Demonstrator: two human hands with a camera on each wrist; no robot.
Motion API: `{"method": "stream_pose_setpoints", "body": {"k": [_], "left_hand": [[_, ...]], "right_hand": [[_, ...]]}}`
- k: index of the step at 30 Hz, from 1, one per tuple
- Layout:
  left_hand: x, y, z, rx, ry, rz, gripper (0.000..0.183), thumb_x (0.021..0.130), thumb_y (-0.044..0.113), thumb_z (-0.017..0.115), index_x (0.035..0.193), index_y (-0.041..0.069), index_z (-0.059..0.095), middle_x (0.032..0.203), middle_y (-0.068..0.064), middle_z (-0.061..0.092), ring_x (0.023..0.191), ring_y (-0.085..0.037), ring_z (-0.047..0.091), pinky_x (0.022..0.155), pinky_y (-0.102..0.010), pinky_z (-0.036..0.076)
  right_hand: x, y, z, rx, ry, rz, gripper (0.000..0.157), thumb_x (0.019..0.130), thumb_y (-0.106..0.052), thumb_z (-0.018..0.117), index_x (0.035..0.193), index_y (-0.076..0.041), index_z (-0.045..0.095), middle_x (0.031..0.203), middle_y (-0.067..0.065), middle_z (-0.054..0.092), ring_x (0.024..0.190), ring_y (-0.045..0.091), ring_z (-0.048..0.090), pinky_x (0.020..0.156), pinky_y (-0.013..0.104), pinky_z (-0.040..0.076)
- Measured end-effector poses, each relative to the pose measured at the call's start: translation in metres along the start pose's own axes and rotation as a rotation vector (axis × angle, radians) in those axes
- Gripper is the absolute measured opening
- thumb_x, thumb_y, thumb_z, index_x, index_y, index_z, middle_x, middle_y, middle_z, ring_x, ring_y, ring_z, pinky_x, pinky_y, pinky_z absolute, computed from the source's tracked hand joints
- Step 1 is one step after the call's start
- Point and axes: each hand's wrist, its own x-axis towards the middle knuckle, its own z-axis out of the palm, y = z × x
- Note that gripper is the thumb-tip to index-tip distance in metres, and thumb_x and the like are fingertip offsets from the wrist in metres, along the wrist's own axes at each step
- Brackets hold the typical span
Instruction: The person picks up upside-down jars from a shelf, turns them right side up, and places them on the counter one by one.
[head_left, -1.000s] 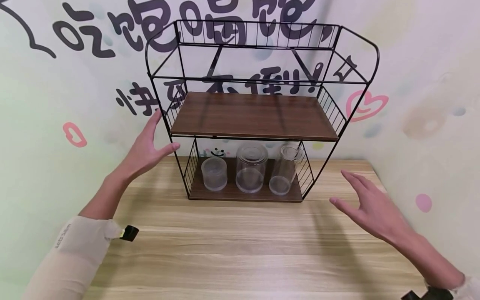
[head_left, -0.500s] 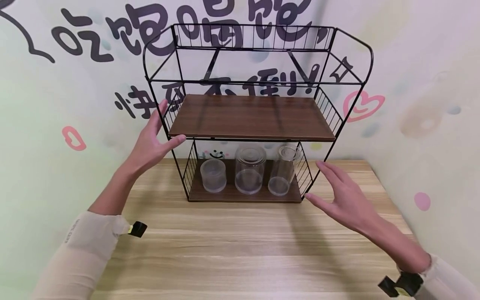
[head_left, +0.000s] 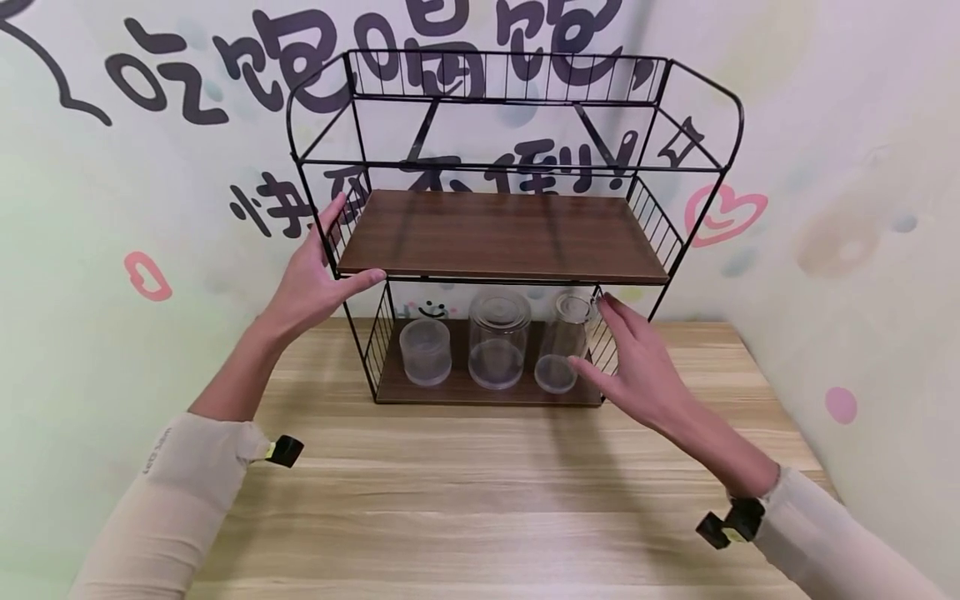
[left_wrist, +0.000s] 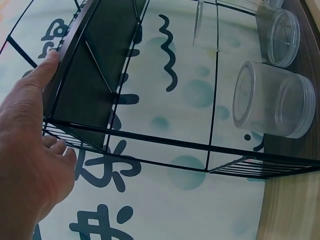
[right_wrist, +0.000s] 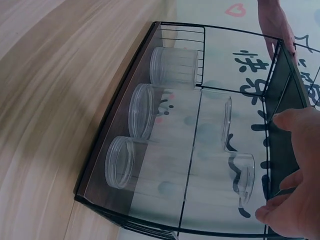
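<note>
Two hands flank the black wire rack [head_left: 510, 225]: the left hand [head_left: 311, 279], fingers straight, touches the middle shelf's left corner; the right hand [head_left: 637, 371], fingers spread wide, reaches the lower right side, beside the tilted clear jar [head_left: 564, 352]. Chinese wall lettering [head_left: 247, 58] sits behind; I cannot read it.

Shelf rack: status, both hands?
Left hand open, touching rack left frame. Right hand open, at right side by tall jar. Nothing in the way.

The right hand [head_left: 637, 367] covers the rack's [head_left: 510, 237] lower right corner and part of the tall jar [head_left: 564, 342]. The wall lettering [head_left: 315, 50] above the rack is cut off by the top edge.
</note>
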Motion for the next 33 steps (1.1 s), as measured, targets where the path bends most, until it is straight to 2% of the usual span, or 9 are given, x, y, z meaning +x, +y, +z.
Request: {"method": "stream_pose_setpoints", "body": {"k": [5,10,14,19,26,33], "left_hand": [[0.002,-0.005,0.002,-0.096,-0.001,0.032,0.100,0.081,0.011,0.079,0.157,0.019,0.015,0.163,-0.008,0.018,0.149,-0.022,0.020,0.120,-0.035,0.022],[0.004,-0.006,0.003,-0.126,0.001,0.049,0.100,0.081,0.009,0.079,0.157,0.013,0.014,0.163,-0.011,0.015,0.149,-0.024,0.019,0.120,-0.037,0.022],[0.004,-0.006,0.004,-0.128,0.005,0.050,0.100,0.081,0.008,0.079,0.157,0.010,0.014,0.163,-0.012,0.015,0.149,-0.024,0.019,0.120,-0.039,0.022],[0.004,-0.006,0.004,-0.122,0.007,0.046,0.099,0.081,0.008,0.078,0.157,0.013,0.015,0.163,-0.010,0.015,0.149,-0.025,0.019,0.120,-0.036,0.022],[0.005,-0.007,0.004,-0.113,0.009,0.039,0.099,0.082,0.010,0.078,0.157,0.014,0.015,0.163,-0.006,0.016,0.149,-0.021,0.019,0.120,-0.033,0.022],[0.004,-0.007,0.004,-0.118,0.009,0.027,0.099,0.081,0.011,0.079,0.157,0.015,0.015,0.163,-0.006,0.017,0.149,-0.021,0.020,0.120,-0.032,0.022]], "right_hand": [[0.010,0.001,0.014,0.017,0.001,0.032,0.083,0.083,-0.038,0.076,0.144,0.005,0.040,0.149,0.027,0.037,0.134,0.045,0.037,0.106,0.059,0.036],[0.019,0.004,0.025,0.005,0.018,0.063,0.084,0.082,-0.039,0.076,0.144,0.005,0.041,0.148,0.028,0.038,0.133,0.046,0.038,0.105,0.059,0.037],[0.026,0.008,0.029,0.005,0.006,0.091,0.084,0.083,-0.040,0.075,0.144,0.005,0.041,0.147,0.027,0.039,0.133,0.045,0.039,0.104,0.059,0.039],[0.032,0.015,0.035,0.031,0.002,0.119,0.080,0.084,-0.040,0.074,0.142,0.006,0.043,0.144,0.028,0.043,0.131,0.043,0.043,0.101,0.058,0.043],[0.036,0.022,0.043,0.052,0.045,0.130,0.075,0.084,-0.038,0.075,0.140,0.004,0.047,0.138,0.027,0.048,0.119,0.043,0.053,0.093,0.056,0.049],[0.036,0.024,0.048,0.050,0.089,0.118,0.072,0.082,-0.036,0.078,0.136,0.004,0.052,0.131,0.027,0.053,0.110,0.042,0.058,0.087,0.055,0.051]]}}
